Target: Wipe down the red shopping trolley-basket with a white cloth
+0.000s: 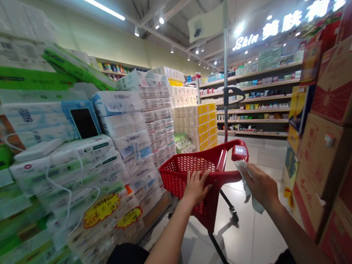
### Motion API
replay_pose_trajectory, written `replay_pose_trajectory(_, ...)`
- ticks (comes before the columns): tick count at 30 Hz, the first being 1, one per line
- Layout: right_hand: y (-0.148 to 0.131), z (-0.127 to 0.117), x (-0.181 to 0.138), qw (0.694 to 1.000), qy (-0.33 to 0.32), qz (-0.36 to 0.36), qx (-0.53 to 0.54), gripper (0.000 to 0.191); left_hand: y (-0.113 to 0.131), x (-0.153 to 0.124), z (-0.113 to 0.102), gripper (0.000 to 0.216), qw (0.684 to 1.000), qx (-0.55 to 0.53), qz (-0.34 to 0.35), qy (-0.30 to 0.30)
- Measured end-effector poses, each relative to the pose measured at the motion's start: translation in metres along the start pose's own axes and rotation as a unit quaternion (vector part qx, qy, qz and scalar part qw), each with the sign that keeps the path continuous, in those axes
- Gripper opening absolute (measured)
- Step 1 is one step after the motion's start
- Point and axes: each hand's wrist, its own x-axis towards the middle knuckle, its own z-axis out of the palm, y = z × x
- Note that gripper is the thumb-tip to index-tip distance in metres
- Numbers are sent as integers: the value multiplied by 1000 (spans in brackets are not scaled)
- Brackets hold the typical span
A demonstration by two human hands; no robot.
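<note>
A red shopping cart with a lattice-sided basket stands in front of me on dark wheels. My left hand grips the near rim of the basket, fingers over the edge and thumb toward the handle. In my right hand is a crumpled white wipe, pinched between thumb and fingers. It touches the end of the red handlebar, just below the handle's label piece. Part of the wipe hangs down under the hand, and the palm side of that hand is hidden.
Stacked tissue packs line the left, with a phone and a white cabled device on them. Cardboard boxes are piled on the right. A metal pole rises beyond the cart, before stocked shelves.
</note>
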Motion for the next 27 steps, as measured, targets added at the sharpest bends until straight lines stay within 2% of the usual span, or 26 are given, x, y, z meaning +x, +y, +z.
replay_pose_trajectory(5, -31, 12, -6, 995, -8, -90, -50, 33, 5, 1, 10, 62, 1000, 12, -5, 22)
replay_pose_trajectory(10, -40, 32, -14, 987, -19, -151, -50, 35, 9, -2, 9, 68, 999, 33, 0, 29)
replay_pose_trajectory(17, -43, 47, -7, 983, -50, -154, -90, 29, 15, -8, 7, 77, 999, -6, 24, 43)
replay_pose_trajectory(22, -46, 59, -8, 982, -71, -149, -91, 24, 19, -10, 16, 63, 998, -39, 39, 30)
replay_pose_trajectory(27, -47, 61, -17, 983, -78, -144, -83, 25, 23, -14, 26, 65, 995, -83, 60, 9)
